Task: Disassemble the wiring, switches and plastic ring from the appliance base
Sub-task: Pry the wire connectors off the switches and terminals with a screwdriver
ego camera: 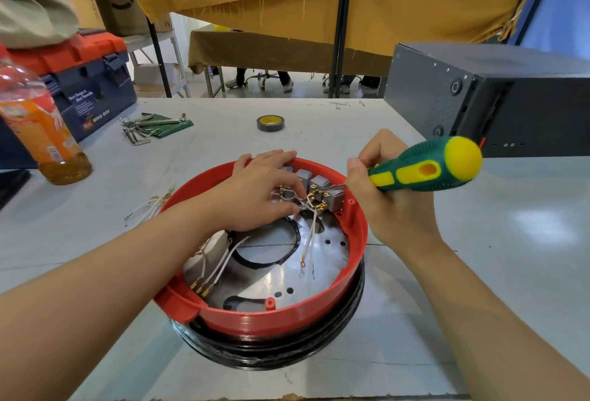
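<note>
Switches point(314, 191) (grey, inside the red ring point(287, 314)) are steadied by left-hand fingers point(281, 161) lying straight, right hand point(392, 205) gripping a screwdriver point(427, 169).

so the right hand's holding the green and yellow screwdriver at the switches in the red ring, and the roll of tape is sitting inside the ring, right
Not quite. The roll of tape is not inside the red ring; the head view shows it on the table beyond the ring. The rest holds: the right hand grips the green and yellow screwdriver at the switches.
</note>
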Available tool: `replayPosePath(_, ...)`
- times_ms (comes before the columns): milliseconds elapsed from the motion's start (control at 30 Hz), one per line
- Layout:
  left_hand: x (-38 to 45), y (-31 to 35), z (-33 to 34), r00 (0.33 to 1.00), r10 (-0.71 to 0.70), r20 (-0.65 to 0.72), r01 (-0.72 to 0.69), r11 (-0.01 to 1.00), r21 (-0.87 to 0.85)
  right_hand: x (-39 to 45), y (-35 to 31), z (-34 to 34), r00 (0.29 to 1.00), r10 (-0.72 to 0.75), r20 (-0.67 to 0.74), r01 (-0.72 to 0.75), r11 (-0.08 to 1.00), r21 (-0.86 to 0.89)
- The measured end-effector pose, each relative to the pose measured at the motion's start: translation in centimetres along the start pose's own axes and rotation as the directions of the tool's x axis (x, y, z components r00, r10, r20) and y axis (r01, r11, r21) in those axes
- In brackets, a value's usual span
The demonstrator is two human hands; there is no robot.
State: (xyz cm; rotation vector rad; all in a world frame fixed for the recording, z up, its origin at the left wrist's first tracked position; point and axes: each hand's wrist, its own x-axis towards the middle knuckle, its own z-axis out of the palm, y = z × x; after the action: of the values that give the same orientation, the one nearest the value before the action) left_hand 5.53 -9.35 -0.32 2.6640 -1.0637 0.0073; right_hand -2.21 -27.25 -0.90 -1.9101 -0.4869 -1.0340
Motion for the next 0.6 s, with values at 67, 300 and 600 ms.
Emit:
replayPosePath(67, 0.0, 0.0, 0.0, 1.000, 0.003, -0.001, -0.003, 1.000, 0.002, -0.1, -0.1, 0.1, 1.000, -0.010, 0.017, 0.009, 1.000, 0.015)
replayPosePath(300, 0.0, 0.0, 0.0, 1.000, 0.005, 0.017, -0.005, 1.000, 0.009, 0.3, 0.4, 0.2, 0.996, -0.038, -0.083, 0.035, 0.998, -0.043)
replayPosePath(600, 0.0, 0.0, 0.0, 1.000, 0.003, 0.027, -0.003, 1.000, 0.009, 1.3, 1.7, -0.2, 0.935, 0.307, -0.175, -0.241, 0.915, 0.323)
